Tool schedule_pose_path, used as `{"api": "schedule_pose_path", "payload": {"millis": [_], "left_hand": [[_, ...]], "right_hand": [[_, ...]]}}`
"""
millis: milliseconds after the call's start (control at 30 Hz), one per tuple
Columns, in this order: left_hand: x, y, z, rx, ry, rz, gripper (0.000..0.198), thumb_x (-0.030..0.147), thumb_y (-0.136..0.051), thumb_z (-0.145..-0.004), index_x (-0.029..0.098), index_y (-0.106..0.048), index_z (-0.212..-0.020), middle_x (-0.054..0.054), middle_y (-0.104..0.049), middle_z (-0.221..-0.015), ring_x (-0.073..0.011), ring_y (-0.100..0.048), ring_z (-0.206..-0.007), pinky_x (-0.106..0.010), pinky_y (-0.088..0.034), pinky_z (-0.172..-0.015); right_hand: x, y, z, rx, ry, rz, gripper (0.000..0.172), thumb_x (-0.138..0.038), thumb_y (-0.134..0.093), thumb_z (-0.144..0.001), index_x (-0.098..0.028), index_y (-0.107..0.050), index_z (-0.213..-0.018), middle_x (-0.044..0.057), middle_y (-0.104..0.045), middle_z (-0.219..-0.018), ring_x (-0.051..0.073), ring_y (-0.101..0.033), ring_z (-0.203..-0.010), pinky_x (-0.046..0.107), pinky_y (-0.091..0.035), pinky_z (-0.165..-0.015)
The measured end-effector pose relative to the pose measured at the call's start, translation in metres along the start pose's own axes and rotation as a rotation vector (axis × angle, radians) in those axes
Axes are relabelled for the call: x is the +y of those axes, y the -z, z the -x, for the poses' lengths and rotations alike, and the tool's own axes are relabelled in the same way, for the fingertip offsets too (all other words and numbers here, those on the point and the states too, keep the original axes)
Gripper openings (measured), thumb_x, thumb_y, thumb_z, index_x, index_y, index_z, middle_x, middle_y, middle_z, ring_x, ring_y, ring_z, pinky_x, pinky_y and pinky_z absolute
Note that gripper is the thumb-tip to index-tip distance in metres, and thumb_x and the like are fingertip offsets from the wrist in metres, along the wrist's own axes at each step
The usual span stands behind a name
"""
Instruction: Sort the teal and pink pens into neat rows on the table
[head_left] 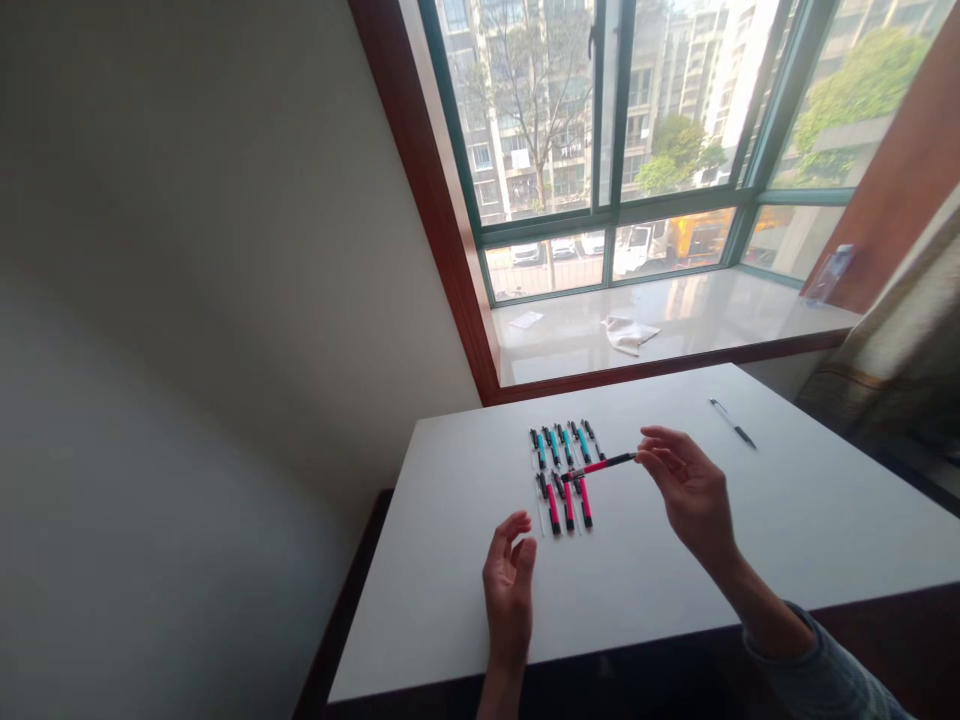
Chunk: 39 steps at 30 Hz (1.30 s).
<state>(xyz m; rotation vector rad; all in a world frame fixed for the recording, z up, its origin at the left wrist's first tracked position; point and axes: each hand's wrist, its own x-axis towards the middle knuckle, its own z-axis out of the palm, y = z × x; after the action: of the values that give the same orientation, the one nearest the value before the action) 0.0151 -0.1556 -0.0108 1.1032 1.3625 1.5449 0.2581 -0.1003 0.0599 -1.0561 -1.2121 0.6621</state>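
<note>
My right hand (686,490) pinches a pink and black pen (598,468) by its black end, between thumb and fingertips. The pen points left, over the gap between two rows of pen parts. In the back row lie several blue pen barrels (568,446) beside black pieces. Pink pen barrels (569,505) with black pieces and thin clear tubes (541,512) form the nearer row. My left hand (510,570) rests just left of and below the pink row, its fingers loosely curled, thumb apart, holding nothing.
A clear pen with a black grip (733,424) lies farther right on the white table (435,560). Behind the table, the window sill (705,325) holds a crumpled white cloth (630,333), a paper piece (526,320) and a clear bottle (831,274). A wall stands left.
</note>
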Motion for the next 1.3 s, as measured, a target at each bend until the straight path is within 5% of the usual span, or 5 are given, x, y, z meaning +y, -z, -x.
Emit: {"api": "schedule_pose_path", "payload": {"millis": [233, 500, 1033, 1300], "left_hand": [[0.001, 0.000, 0.001, -0.115, -0.044, 0.077, 0.049, 0.047, -0.077, -0.082, 0.018, -0.069, -0.121, -0.016, -0.069, -0.123, -0.0314, -0.064, -0.118, -0.041, -0.052, -0.099], [0.011, -0.006, 0.005, -0.316, 0.033, -0.039, 0.034, 0.038, -0.080, -0.081, 0.018, -0.074, -0.107, -0.006, -0.071, -0.087, -0.0174, -0.064, -0.073, -0.029, -0.054, -0.072], [0.017, -0.006, 0.003, -0.329, 0.057, -0.080, 0.033, 0.042, -0.072, -0.087, 0.016, -0.079, -0.105, -0.006, -0.069, -0.076, -0.0166, -0.059, -0.068, -0.028, -0.049, -0.069], [0.016, -0.004, 0.001, -0.330, 0.079, -0.002, 0.039, 0.044, -0.070, -0.089, 0.015, -0.078, -0.115, -0.009, -0.073, -0.085, -0.0164, -0.056, -0.066, -0.029, -0.050, -0.066]], "right_hand": [[0.007, -0.036, 0.034, -0.234, -0.168, -0.135, 0.029, -0.043, -0.067, -0.093, -0.022, -0.068, -0.113, 0.007, -0.072, -0.097, 0.023, -0.068, -0.095, 0.036, -0.059, -0.085], [0.013, -0.061, 0.060, -0.270, -0.316, -0.282, 0.030, -0.047, -0.074, -0.086, -0.021, -0.066, -0.100, 0.005, -0.071, -0.091, 0.022, -0.068, -0.086, 0.034, -0.057, -0.079], [0.020, -0.062, 0.059, -0.311, -0.369, -0.287, 0.032, -0.049, -0.078, -0.083, -0.020, -0.066, -0.092, 0.003, -0.070, -0.084, 0.020, -0.067, -0.080, 0.032, -0.056, -0.076], [0.012, -0.058, 0.052, -0.420, -0.387, -0.329, 0.035, -0.044, -0.076, -0.086, -0.023, -0.065, -0.112, 0.008, -0.075, -0.103, 0.025, -0.070, -0.103, 0.038, -0.056, -0.091]]}}
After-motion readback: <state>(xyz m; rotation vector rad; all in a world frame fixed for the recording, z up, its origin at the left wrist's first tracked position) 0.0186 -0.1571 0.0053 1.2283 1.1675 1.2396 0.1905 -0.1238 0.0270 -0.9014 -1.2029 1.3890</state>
